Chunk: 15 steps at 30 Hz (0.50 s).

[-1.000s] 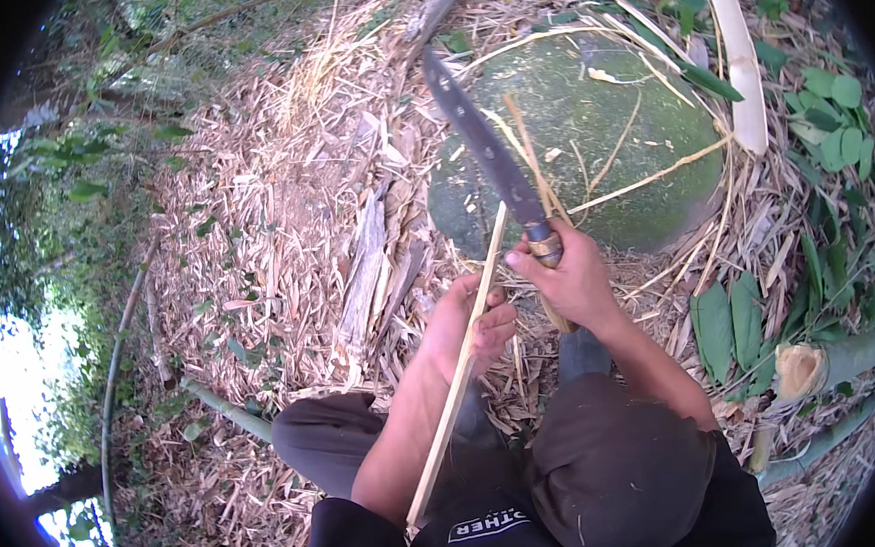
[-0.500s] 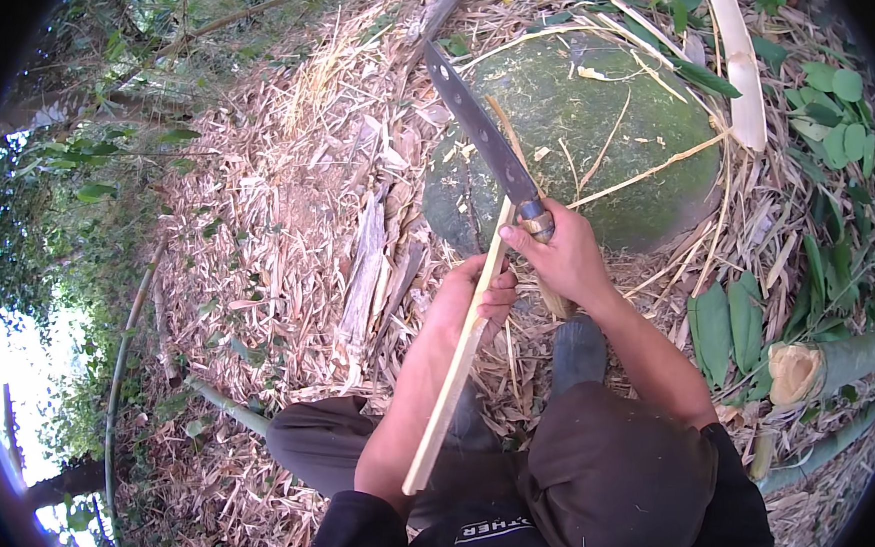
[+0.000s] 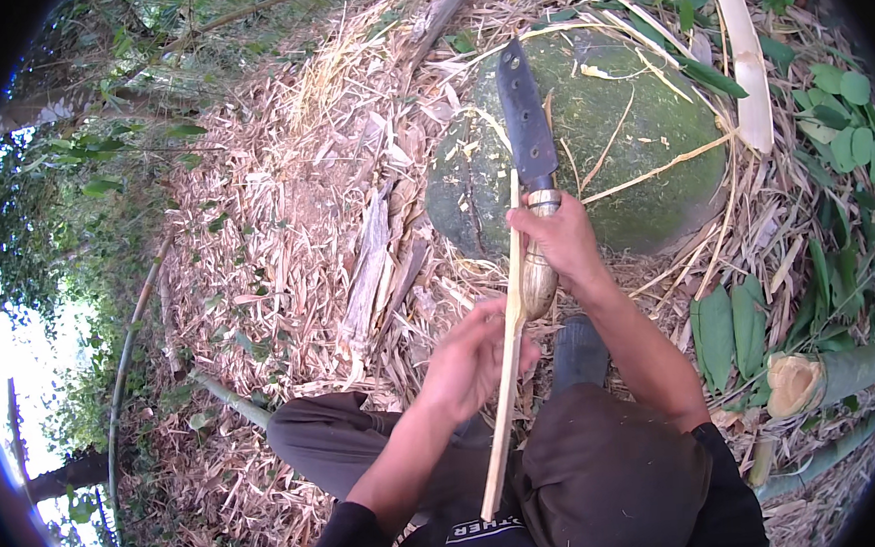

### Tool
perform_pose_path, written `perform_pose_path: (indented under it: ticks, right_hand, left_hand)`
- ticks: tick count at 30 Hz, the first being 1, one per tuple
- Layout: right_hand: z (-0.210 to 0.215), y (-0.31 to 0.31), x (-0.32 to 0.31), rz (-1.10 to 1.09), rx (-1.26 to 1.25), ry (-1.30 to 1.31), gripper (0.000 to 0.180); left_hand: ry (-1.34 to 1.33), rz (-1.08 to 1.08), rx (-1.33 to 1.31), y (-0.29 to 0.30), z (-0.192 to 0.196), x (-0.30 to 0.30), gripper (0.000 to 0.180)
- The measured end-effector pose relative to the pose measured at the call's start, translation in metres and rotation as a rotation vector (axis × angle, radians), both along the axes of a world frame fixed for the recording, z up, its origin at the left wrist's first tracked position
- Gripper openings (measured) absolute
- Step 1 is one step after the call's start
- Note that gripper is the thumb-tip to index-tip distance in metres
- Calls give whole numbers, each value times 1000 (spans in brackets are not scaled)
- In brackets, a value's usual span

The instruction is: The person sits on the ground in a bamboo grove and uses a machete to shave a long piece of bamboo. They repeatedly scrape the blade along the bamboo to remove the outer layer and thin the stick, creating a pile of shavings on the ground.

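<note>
The right hand (image 3: 561,241) grips the big knife (image 3: 529,137) tight. The left hand (image 3: 473,357) curls around the bamboo strip (image 3: 508,359). Shaving step; next, push the blade gently, away from the fingers.

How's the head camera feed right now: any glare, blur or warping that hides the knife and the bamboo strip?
Head view: even shade over the knife, bamboo strip, right hand and left hand, all sharp; sky blown out white at the lower left rim; fisheye bends the pale bamboo slat and ground litter near the edges; black vignette in the corners; mossy rock clear.
</note>
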State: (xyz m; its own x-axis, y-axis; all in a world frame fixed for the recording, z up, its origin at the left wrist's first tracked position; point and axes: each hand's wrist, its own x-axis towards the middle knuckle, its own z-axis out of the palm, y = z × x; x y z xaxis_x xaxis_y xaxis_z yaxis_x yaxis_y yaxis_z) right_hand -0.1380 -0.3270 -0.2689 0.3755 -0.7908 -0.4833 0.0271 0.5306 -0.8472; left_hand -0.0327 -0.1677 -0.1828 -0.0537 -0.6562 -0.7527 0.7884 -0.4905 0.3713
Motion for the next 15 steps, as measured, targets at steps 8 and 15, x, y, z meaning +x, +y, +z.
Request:
perform_pose_path:
  ticks: [8,15]
  right_hand:
    - [18,-1,6,-44,-4,63,32]
    - [2,13,14,-110,75,-81,32]
  left_hand:
    - [-82,95,-327,81,25,-23,67]
    - [-817,-121,-508,87,47,-19,89]
